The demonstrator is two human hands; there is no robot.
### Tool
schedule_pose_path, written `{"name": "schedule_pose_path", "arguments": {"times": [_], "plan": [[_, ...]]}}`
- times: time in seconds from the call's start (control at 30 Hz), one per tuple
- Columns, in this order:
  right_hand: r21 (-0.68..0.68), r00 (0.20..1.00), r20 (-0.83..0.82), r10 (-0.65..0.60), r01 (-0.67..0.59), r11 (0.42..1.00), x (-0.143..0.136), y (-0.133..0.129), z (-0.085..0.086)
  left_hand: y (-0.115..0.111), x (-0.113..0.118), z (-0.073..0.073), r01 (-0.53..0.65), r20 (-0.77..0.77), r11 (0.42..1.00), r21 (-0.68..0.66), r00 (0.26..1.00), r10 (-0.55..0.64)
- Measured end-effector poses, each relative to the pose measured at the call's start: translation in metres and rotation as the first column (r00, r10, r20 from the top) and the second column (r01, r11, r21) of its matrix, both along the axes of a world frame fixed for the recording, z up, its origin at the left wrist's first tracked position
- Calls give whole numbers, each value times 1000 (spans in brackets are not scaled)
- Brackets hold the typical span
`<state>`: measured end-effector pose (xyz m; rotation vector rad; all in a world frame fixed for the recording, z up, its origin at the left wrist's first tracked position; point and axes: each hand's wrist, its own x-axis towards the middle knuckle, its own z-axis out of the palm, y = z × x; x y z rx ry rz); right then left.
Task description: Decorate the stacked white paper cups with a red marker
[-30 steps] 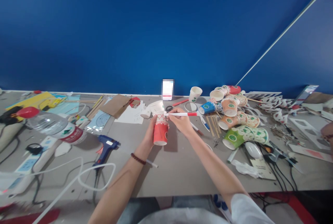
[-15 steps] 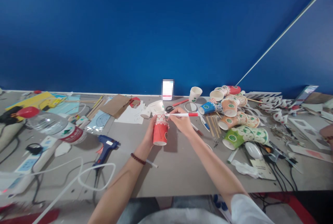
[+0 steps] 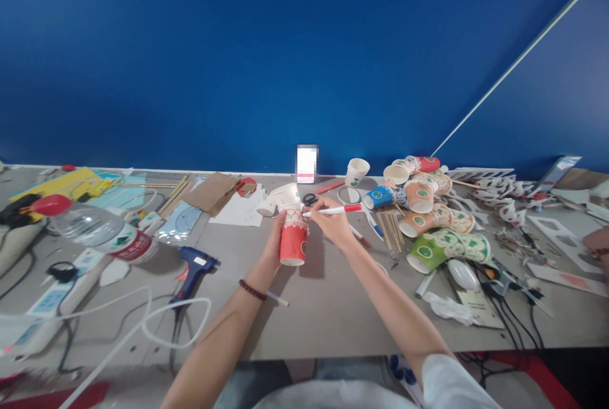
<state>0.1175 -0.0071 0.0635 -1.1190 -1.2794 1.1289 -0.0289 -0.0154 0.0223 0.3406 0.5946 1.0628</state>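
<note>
Clasped in the left hand [image 3: 273,236], a red paper cup [image 3: 292,245] is met from its right by a red-ended white marker [image 3: 340,210], pinched crosswise in the right hand [image 3: 337,227] (tip contact cannot be confirmed).

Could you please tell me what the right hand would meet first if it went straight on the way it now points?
The right hand, its slim white red-ended marker leading, would probably meet the red paper cup with a white scalloped pattern in the left hand; depth leaves unclear whether the tip touches.
</note>
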Motion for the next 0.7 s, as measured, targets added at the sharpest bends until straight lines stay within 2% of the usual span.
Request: {"name": "schedule_pose_path", "arguments": {"times": [0.3, 0.47, 0.7], "plan": [[-50, 997, -75, -13, 9, 999, -2, -1, 4, 0, 2, 1, 0, -1, 1000, -14, 1000, 0], [-85, 992, -119, -37, 27, 996, -2, 1, 3, -1, 5, 3, -11, 14, 1000, 23, 1000, 11], [-36, 996, -52, -67, 65, 997, 1, 3, -2, 0, 5, 2, -5, 38, 999, 39, 999, 4]]}}
